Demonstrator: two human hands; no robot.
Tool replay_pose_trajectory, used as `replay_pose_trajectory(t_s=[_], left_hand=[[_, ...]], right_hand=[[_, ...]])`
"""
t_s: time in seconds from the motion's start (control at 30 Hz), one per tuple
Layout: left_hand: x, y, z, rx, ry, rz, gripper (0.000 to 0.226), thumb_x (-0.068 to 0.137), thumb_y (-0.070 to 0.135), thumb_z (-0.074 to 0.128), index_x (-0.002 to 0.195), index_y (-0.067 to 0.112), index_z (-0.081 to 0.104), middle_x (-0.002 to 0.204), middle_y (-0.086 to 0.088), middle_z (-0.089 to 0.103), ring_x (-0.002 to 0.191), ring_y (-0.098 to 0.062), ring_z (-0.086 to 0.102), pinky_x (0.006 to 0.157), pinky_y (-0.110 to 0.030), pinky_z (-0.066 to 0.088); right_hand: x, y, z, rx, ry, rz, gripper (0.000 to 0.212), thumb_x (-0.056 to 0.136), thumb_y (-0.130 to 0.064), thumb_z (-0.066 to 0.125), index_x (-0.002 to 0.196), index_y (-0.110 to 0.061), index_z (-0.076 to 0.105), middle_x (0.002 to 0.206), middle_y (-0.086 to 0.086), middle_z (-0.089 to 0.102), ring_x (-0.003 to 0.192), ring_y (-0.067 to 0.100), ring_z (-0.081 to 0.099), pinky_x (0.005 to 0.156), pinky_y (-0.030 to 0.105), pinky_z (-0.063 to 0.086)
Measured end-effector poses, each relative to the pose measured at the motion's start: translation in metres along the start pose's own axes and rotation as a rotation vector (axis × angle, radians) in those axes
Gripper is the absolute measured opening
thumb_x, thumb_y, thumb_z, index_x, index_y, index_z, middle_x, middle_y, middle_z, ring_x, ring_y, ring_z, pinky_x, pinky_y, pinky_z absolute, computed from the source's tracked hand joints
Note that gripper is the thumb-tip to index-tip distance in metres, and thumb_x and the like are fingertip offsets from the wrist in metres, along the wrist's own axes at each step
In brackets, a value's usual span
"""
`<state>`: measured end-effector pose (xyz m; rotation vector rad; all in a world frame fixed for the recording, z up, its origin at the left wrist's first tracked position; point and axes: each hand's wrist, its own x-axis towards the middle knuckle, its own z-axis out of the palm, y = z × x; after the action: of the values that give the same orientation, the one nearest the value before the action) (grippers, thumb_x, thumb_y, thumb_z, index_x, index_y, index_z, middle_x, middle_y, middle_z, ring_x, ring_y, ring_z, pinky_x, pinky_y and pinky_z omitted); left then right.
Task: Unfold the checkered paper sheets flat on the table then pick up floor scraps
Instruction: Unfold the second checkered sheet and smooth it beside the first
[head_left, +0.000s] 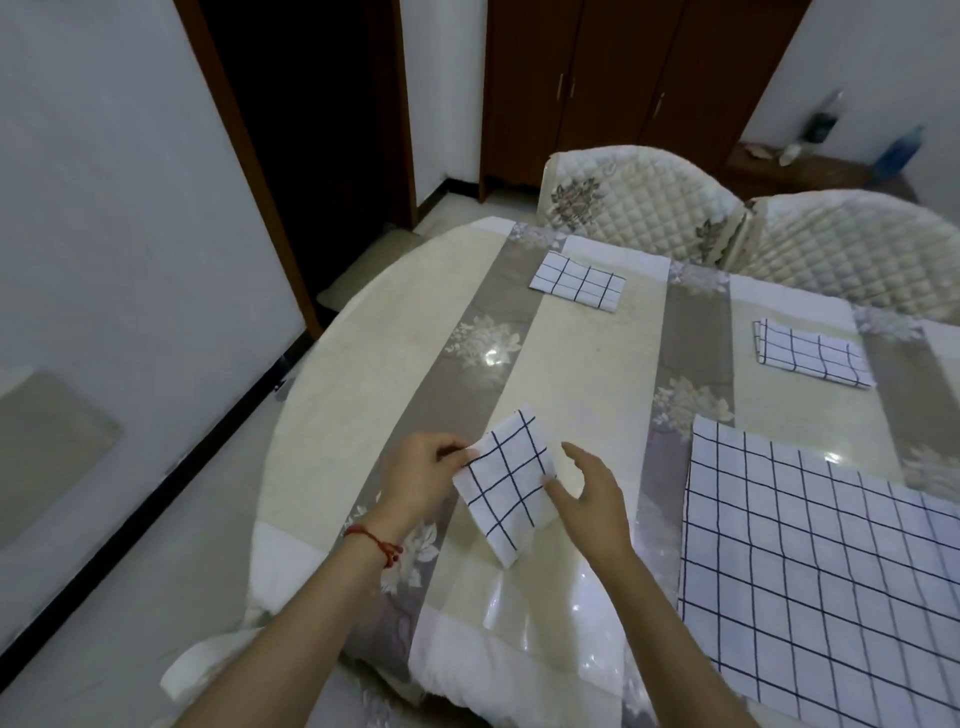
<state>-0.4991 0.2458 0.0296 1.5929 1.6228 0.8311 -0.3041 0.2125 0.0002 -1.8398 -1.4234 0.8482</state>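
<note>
Sheet (506, 486), folded, held above table (363, 364) near its front-left edge: left hand (421, 478) pinches its left corner, right hand (587, 499) fingers loosely spread at right edge; looks light, limp, so grip opposite corners.

No text, label, brand, number or sign could be read anywhere in the view.
</note>
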Motion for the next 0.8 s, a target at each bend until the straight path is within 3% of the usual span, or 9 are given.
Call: replay_pose_trajectory(t_s=[0.13, 0.2, 0.27, 0.33, 0.4, 0.53, 0.67, 0.8], left_hand=[[-0.008, 0.030, -0.010, 0.153, -0.033, 0.245, 0.014, 0.083, 0.023, 0.066, 0.086, 0.012, 0.075, 0.074, -0.005, 0.074, 0.053, 0.005, 0.050, 0.056, -0.001, 0.036], [-0.012, 0.045, -0.014, 0.148, -0.022, 0.357, 0.012, 0.081, 0.019, 0.068, 0.086, 0.010, 0.075, 0.071, -0.005, 0.072, 0.059, 0.011, 0.051, 0.060, 0.004, 0.034], [-0.016, 0.059, -0.018, 0.122, -0.006, 0.440, 0.009, 0.079, 0.016, 0.070, 0.084, 0.011, 0.075, 0.063, 0.009, 0.065, 0.063, 0.023, 0.049, 0.061, 0.005, 0.034], [-0.020, 0.073, -0.022, 0.114, 0.015, 0.470, 0.007, 0.077, 0.018, 0.071, 0.083, 0.015, 0.075, 0.054, 0.024, 0.055, 0.063, 0.020, 0.051, 0.060, 0.003, 0.034], [-0.023, 0.087, -0.026, 0.093, 0.046, 0.492, 0.005, 0.075, 0.019, 0.073, 0.079, 0.017, 0.075, 0.055, 0.028, 0.056, 0.063, 0.018, 0.053, 0.060, 0.002, 0.035], [-0.028, 0.115, -0.033, 0.016, 0.101, 0.472, 0.005, 0.073, 0.019, 0.076, 0.077, 0.016, 0.075, 0.071, 0.008, 0.070, 0.067, 0.003, 0.062, 0.065, -0.005, 0.042], [-0.037, 0.136, -0.040, -0.143, 0.139, 0.443, 0.005, 0.072, 0.010, 0.075, 0.077, 0.009, 0.075, 0.076, -0.006, 0.073, 0.071, -0.011, 0.065, 0.066, -0.013, 0.048], [-0.048, 0.149, -0.039, -0.172, 0.209, 0.569, 0.008, 0.070, 0.005, 0.075, 0.079, 0.006, 0.075, 0.080, -0.003, 0.072, 0.081, -0.012, 0.064, 0.079, -0.025, 0.051]], right_hand=[[-0.005, -0.044, -0.021, -0.070, 0.056, -0.429, 0.041, 0.086, -0.018, 0.061, 0.126, -0.023, 0.053, 0.136, -0.003, 0.050, 0.126, 0.014, 0.041, 0.103, 0.026, 0.029], [-0.011, -0.060, -0.029, -0.148, 0.086, -0.575, 0.029, 0.084, -0.017, 0.064, 0.114, -0.018, 0.064, 0.130, 0.003, 0.056, 0.122, 0.018, 0.047, 0.099, 0.031, 0.032], [-0.018, -0.070, -0.036, -0.187, 0.148, -0.661, 0.018, 0.081, -0.016, 0.067, 0.098, -0.014, 0.071, 0.116, 0.007, 0.064, 0.112, 0.025, 0.056, 0.093, 0.035, 0.037], [-0.023, -0.076, -0.047, -0.154, 0.177, -0.679, 0.012, 0.080, -0.017, 0.067, 0.090, -0.013, 0.072, 0.097, 0.006, 0.069, 0.097, 0.025, 0.061, 0.086, 0.033, 0.039], [-0.026, -0.080, -0.058, -0.067, 0.135, -0.637, 0.009, 0.081, -0.020, 0.066, 0.085, -0.014, 0.071, 0.083, -0.001, 0.068, 0.083, 0.013, 0.060, 0.078, 0.026, 0.043], [-0.030, -0.089, -0.076, 0.154, 0.064, -0.501, 0.004, 0.081, -0.012, 0.068, 0.079, -0.014, 0.071, 0.072, -0.013, 0.064, 0.072, -0.004, 0.059, 0.066, 0.005, 0.043], [-0.034, -0.096, -0.092, 0.293, 0.089, -0.452, 0.009, 0.081, -0.009, 0.067, 0.075, -0.015, 0.071, 0.068, -0.017, 0.066, 0.067, -0.005, 0.060, 0.063, 0.005, 0.044], [-0.039, -0.102, -0.105, 0.386, 0.100, -0.438, 0.017, 0.080, -0.006, 0.067, 0.079, -0.023, 0.073, 0.068, -0.019, 0.068, 0.067, -0.004, 0.063, 0.065, 0.009, 0.049]])
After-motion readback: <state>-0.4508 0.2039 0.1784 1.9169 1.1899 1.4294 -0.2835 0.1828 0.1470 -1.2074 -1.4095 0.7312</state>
